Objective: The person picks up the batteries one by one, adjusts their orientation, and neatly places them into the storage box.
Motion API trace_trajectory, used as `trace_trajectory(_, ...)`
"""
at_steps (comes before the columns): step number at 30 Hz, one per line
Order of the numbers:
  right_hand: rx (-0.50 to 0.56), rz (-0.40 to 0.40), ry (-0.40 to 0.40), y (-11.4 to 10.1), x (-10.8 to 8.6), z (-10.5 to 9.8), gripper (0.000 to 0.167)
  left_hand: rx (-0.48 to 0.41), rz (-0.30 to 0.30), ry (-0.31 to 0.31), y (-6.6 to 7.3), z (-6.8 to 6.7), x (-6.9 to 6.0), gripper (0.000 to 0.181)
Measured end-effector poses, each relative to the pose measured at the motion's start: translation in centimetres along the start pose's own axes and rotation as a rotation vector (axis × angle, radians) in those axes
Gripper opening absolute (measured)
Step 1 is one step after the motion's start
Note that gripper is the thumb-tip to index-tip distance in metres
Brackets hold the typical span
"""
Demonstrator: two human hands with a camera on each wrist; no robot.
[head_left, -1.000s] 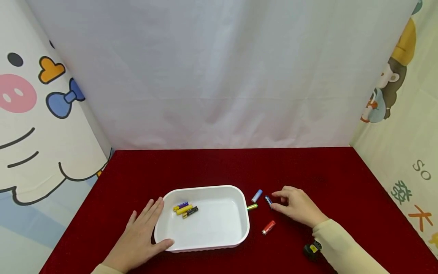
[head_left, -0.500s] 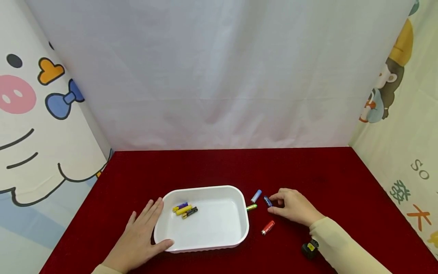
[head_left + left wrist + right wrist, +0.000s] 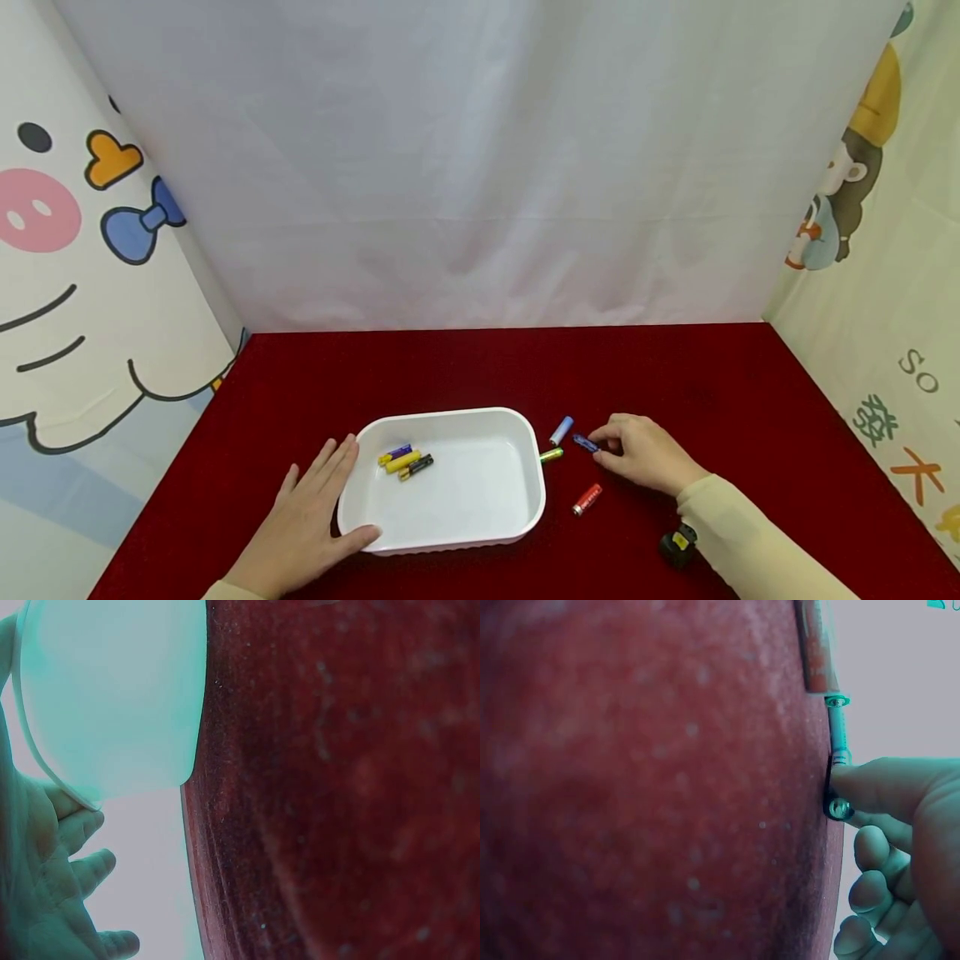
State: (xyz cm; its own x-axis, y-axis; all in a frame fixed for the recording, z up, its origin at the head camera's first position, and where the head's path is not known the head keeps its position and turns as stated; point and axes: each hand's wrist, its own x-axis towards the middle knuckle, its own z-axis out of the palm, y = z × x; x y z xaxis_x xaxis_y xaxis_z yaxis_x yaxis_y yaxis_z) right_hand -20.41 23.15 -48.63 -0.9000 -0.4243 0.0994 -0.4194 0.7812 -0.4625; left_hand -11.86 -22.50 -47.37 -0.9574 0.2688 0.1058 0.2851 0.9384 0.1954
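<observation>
My right hand [image 3: 648,450] pinches a dark blue battery [image 3: 583,443] between thumb and index finger, low over the red cloth. In the right wrist view the thumb covers part of that battery [image 3: 840,808], and one round end shows. My left hand [image 3: 303,517] lies with fingers spread along the left rim of a white tray [image 3: 480,500], thumb at its front corner. Inside the tray, on the left, lie a purple and yellow battery [image 3: 395,454], a yellow one [image 3: 403,462] and a black and gold one [image 3: 416,467].
Right of the tray lie a light blue battery [image 3: 561,430], a green and gold battery [image 3: 551,455] by the rim, and a red battery [image 3: 587,499]. A red cloth [image 3: 637,358] covers the table. A white curtain [image 3: 480,167] hangs behind it.
The dark blue battery has turned from steep to flatter and shifted slightly left, with my right hand's fingertips following. My left hand and the tray stay in place.
</observation>
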Motion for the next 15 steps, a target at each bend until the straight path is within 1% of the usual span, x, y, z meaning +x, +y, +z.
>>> trace_trajectory(5, 0.007, 0.009, -0.004, 0.11, -0.07, -0.14, 0.016, 0.002, 0.000, -0.002, -0.02, -0.02, 0.08, 0.105)
trace_trajectory(8, 0.015, 0.000, -0.002, 0.19, -0.09, -0.21, 0.014, 0.003, 0.000, -0.003, -0.07, 0.03, 0.10, 0.105)
trace_trajectory(15, 0.028, -0.027, -0.009, 0.62, -0.03, -0.13, 0.011, -0.001, -0.027, -0.044, -0.14, 0.10, 0.27, 0.107)
